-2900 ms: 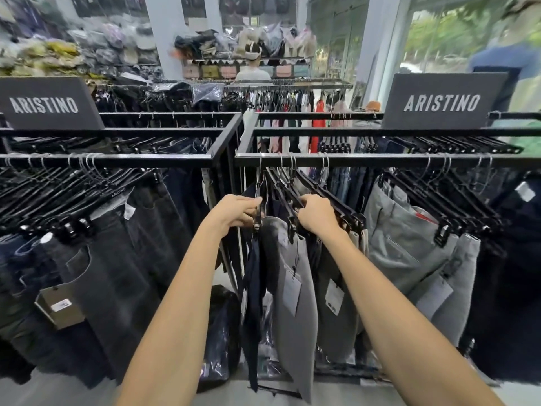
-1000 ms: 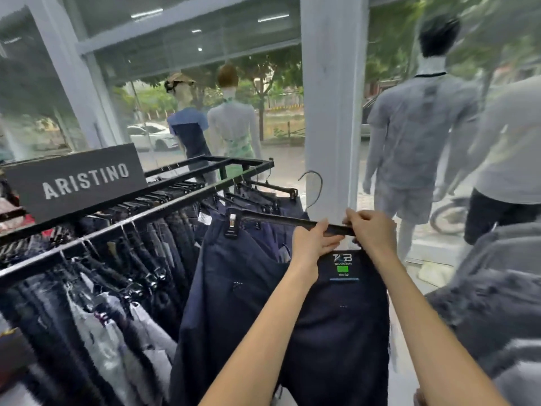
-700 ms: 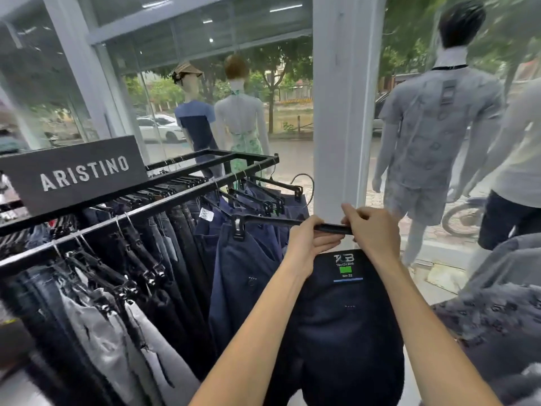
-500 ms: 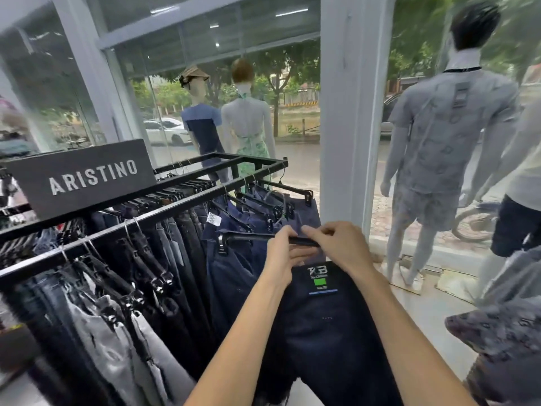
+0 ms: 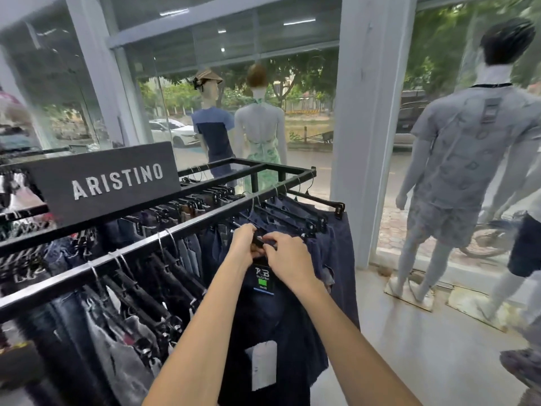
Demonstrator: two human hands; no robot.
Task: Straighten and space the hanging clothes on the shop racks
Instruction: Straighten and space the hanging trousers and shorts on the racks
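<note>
A black metal rack (image 5: 205,227) runs from lower left to upper right, packed with dark jeans and trousers on black clip hangers. At its near right end hang dark navy trousers (image 5: 272,323) with a green-and-white size label and a white paper tag. Both hands meet at the top of these trousers. My left hand (image 5: 244,244) grips the black hanger (image 5: 259,243) there, and my right hand (image 5: 288,259) pinches the same hanger from the right, covering its clip. More navy trousers (image 5: 336,238) hang behind on the rail's end.
A dark ARISTINO sign (image 5: 108,178) stands on the rack top. A white pillar (image 5: 369,127) rises right of the rack. Mannequins (image 5: 456,183) stand on the pale floor by the shop window; two more (image 5: 237,127) stand behind the rack. Patterned grey cloth (image 5: 524,370) shows at the lower right edge.
I have turned from the grey-trouser rack to this rack end by the window. In the last second both hands brought the hanger with the navy trousers down and in toward the rail.
</note>
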